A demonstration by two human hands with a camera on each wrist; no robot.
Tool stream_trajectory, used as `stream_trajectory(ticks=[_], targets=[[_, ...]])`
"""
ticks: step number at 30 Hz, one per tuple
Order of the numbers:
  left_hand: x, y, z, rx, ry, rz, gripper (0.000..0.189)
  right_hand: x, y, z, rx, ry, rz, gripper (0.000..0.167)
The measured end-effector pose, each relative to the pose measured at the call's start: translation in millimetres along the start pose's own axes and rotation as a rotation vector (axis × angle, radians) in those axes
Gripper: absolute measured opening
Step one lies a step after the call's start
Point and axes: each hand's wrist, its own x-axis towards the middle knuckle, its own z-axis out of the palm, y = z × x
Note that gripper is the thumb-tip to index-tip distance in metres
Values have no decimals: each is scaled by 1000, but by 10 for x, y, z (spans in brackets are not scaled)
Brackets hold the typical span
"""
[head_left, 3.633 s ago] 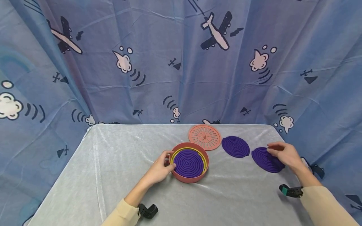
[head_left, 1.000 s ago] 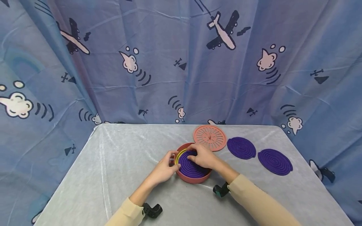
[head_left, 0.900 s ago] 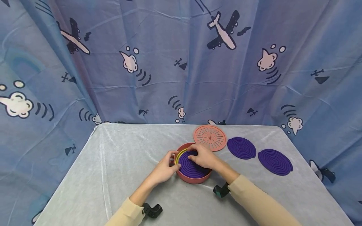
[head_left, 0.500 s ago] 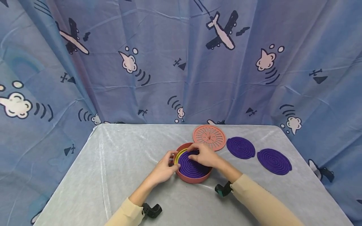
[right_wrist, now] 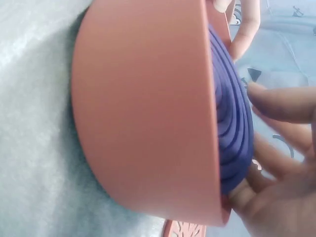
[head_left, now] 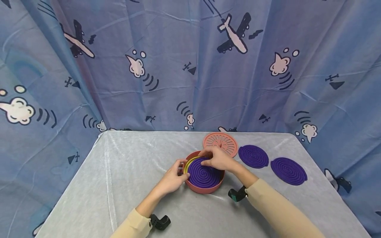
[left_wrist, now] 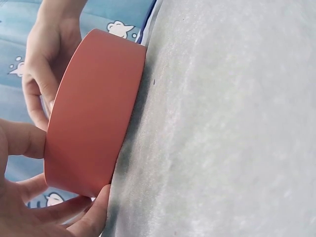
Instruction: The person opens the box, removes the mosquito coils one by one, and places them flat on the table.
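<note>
In the head view a round orange-red box [head_left: 203,190] stands on the table, a yellow ring [head_left: 189,162] showing along its inner wall. A spiral purple mosquito coil [head_left: 202,175] lies tilted in the box; in the right wrist view this coil [right_wrist: 234,123] bulges above the rim. My left hand [head_left: 172,177] grips the box's left side, thumb at the rim and fingers around the wall. My right hand [head_left: 221,161] pinches the coil's far right edge, thumb on top and fingers beyond it, partly hidden by the coil.
Behind the box lies a slotted orange lid [head_left: 226,143] with a small middle knob. Two more purple mosquito coils lie flat to the right, a nearer-to-the-lid coil [head_left: 253,156] and an outer coil [head_left: 288,171]. A printed blue curtain [head_left: 166,66] hangs behind the table [head_left: 134,158].
My right hand has come from the outer coil on the table to the box. Over the last half second it has risen slightly, tilting up the coil's right edge. My left hand stays put.
</note>
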Motion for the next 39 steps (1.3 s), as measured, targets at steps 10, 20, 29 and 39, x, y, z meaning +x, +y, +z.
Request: stream_trajectory(ticks=[10,20,29,39], targets=[[-6,-34,17,-2,-2,1,53,-22,32,20,78,-56,15,18],[-1,-41,29,2,-6,-4,53,-43,55,26,145,-72,48,19],[4,-19,21,-2,4,0,52,-90,0,-105,174,10,59,20],[-12,7,8,2,11,-4,52,-267,-43,-393,252,64,55,19]])
